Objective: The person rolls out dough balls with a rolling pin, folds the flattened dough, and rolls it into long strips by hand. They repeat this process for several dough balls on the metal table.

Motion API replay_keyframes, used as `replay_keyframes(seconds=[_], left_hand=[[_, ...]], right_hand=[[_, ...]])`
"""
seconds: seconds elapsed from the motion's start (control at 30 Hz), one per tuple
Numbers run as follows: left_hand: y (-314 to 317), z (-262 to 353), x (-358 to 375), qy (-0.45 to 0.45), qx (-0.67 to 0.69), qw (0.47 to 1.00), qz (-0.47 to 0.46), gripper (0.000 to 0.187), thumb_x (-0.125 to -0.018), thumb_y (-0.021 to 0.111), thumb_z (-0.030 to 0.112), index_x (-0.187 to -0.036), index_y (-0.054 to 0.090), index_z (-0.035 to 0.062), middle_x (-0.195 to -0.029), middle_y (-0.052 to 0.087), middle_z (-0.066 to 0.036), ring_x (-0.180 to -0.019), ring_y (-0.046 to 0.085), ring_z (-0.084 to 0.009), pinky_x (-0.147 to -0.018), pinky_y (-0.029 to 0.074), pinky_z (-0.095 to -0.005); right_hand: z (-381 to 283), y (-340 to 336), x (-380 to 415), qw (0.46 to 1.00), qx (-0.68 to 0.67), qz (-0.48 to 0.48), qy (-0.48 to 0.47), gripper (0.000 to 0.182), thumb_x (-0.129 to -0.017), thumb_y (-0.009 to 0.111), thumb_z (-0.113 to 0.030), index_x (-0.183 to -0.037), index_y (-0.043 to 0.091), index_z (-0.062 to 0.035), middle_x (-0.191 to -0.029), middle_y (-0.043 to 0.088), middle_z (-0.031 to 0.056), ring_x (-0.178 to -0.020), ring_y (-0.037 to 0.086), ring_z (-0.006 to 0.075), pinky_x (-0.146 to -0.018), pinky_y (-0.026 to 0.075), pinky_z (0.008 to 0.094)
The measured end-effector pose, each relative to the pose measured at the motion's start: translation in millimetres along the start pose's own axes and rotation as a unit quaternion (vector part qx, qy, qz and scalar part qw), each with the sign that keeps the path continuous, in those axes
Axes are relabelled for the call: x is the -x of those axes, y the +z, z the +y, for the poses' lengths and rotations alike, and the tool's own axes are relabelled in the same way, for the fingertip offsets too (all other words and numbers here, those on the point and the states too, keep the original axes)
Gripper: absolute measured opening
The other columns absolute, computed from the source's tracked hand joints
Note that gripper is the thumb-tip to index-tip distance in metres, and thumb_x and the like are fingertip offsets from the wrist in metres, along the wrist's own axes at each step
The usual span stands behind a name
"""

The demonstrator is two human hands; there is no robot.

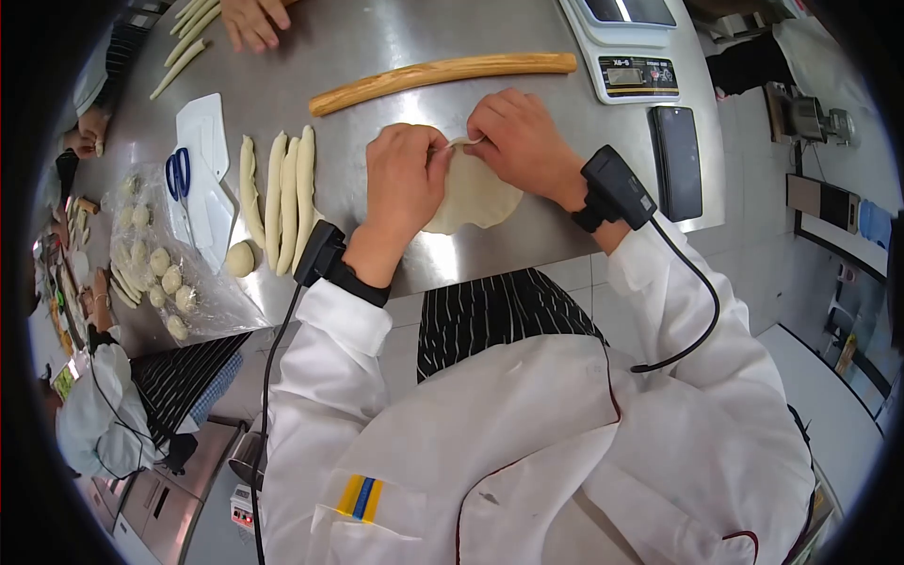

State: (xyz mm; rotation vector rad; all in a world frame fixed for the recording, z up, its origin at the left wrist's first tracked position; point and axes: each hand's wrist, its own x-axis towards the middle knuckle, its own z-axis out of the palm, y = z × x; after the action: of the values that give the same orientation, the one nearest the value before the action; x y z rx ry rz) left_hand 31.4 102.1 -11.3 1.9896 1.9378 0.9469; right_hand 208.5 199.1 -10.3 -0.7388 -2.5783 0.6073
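Observation:
A flat, thin sheet of dough (477,200) lies on the steel table in front of me. My left hand (403,174) pinches its far edge, with the thumb and fingers closed. Close beside it, my right hand (527,141) grips the same edge, where the dough is folded over a little. Beyond both hands rests a wooden rolling pin (443,72). To the left of my left hand lie several dough strips (289,193), side by side, and a round dough ball (240,259) sits near their lower ends.
Blue-handled scissors (178,174) lie on white scrapers (201,137). Plastic wrap (155,245) covers several dough balls at the left. A digital scale (636,75) and a black phone (676,160) are at the right. Another person's hand (252,21) is at the far side.

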Motion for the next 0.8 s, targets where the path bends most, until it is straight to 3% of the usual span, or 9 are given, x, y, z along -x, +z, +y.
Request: replay_keyframes(seconds=[0.13,0.23,0.3,0.43,0.5,0.53,0.6,0.63,0.8], left_hand=[[0.3,-2.4,-10.5,-0.162,0.217,0.962,-0.033,0.01,-0.082,0.072,0.015,-0.088,0.065,0.0104,-0.083,0.066,-0.007,-0.081,0.064,-0.0253,-0.065,0.051,-0.0392],[5.1,-18.6,-30.7,0.005,0.133,0.991,0.006,0.013,-0.083,0.071,0.018,-0.091,0.064,0.0105,-0.086,0.067,-0.008,-0.073,0.064,-0.0255,-0.055,0.05,-0.0365],[4.8,-23.8,-39.0,0.136,-0.074,0.988,-0.018,0.022,-0.085,0.073,0.019,-0.103,0.065,0.0081,-0.08,0.066,-0.009,-0.074,0.065,-0.028,-0.062,0.052,-0.0362],[-23.1,-33.0,-52.9,0.109,-0.081,0.991,0.013,0.027,-0.086,0.072,0.022,-0.11,0.065,0.0114,-0.09,0.067,-0.008,-0.082,0.064,-0.0288,-0.072,0.052,-0.0391],[-40.0,-29.7,-61.6,0.082,-0.189,0.964,0.17,0.028,-0.085,0.072,0.024,-0.112,0.067,0.0142,-0.099,0.066,-0.008,-0.093,0.062,-0.0302,-0.08,0.049,-0.0411],[-39.0,-43.1,-60.9,0.083,-0.189,0.964,0.168,0.028,-0.085,0.072,0.024,-0.112,0.067,0.0142,-0.099,0.066,-0.008,-0.093,0.062,-0.0302,-0.08,0.049,-0.0411],[-38.5,-72.2,-66.4,0.053,-0.227,0.972,-0.023,0.033,-0.085,0.072,0.027,-0.115,0.067,0.0153,-0.104,0.065,-0.007,-0.1,0.059,-0.03,-0.084,0.047,-0.0409],[-40.4,-77.8,-68.5,0.065,-0.225,0.972,-0.026,0.034,-0.084,0.073,0.026,-0.116,0.067,0.0144,-0.103,0.065,-0.006,-0.098,0.06,-0.029,-0.082,0.047,-0.0417],[-96.8,-12.7,-7.2,0.005,-0.211,0.97,-0.122,0.039,-0.081,0.074,0.02,-0.119,0.066,0.015,-0.104,0.064,-0.01,-0.099,0.06,-0.0322,-0.084,0.047,-0.044]], right_hand=[[9.6,-8.6,-3.9,0.988,-0.149,0.004,0.052,0.017,-0.081,0.074,-0.018,-0.093,0.069,-0.0079,-0.091,0.063,0.0063,-0.087,0.062,0.027,-0.08,0.048,0.0391],[23.2,-17.5,-8.9,0.966,-0.222,-0.051,0.118,0.024,-0.08,0.077,-0.017,-0.099,0.068,-0.0055,-0.093,0.063,0.0102,-0.078,0.063,0.028,-0.071,0.051,0.0358],[24.4,-17.8,-11.3,0.99,-0.076,-0.021,0.114,0.026,-0.081,0.078,-0.02,-0.102,0.069,-0.006,-0.094,0.064,0.0089,-0.08,0.063,0.0257,-0.07,0.051,0.0338],[32.7,-35.2,-32.9,0.987,-0.064,0.107,0.098,0.03,-0.08,0.079,-0.023,-0.103,0.068,-0.007,-0.094,0.063,0.0072,-0.086,0.062,0.0258,-0.074,0.05,0.035],[60.2,-33.8,-47.2,0.959,0.22,0.179,-0.014,0.038,-0.082,0.074,-0.044,-0.106,0.069,-0.0143,-0.099,0.063,0.0035,-0.096,0.062,0.0241,-0.08,0.048,0.0385],[69.5,-29.1,-49.2,0.959,0.22,0.179,-0.012,0.038,-0.082,0.074,-0.044,-0.106,0.069,-0.0143,-0.099,0.063,0.0035,-0.096,0.062,0.0241,-0.08,0.048,0.0385],[74.4,-27.4,-53.9,0.971,0.237,0.014,0.004,0.04,-0.082,0.071,-0.046,-0.108,0.069,-0.0162,-0.099,0.062,0.0016,-0.1,0.059,0.0228,-0.084,0.045,0.0378],[71.3,-31.1,-54.5,0.971,0.238,-0.01,0.005,0.038,-0.082,0.07,-0.044,-0.107,0.069,-0.0164,-0.099,0.062,0.0015,-0.098,0.059,0.0241,-0.083,0.044,0.0377],[16.7,-68.4,14.8,0.989,0.14,0.038,-0.017,0.037,-0.078,0.072,-0.042,-0.104,0.068,-0.0161,-0.097,0.06,0.0015,-0.097,0.058,0.0253,-0.084,0.044,0.0397]])
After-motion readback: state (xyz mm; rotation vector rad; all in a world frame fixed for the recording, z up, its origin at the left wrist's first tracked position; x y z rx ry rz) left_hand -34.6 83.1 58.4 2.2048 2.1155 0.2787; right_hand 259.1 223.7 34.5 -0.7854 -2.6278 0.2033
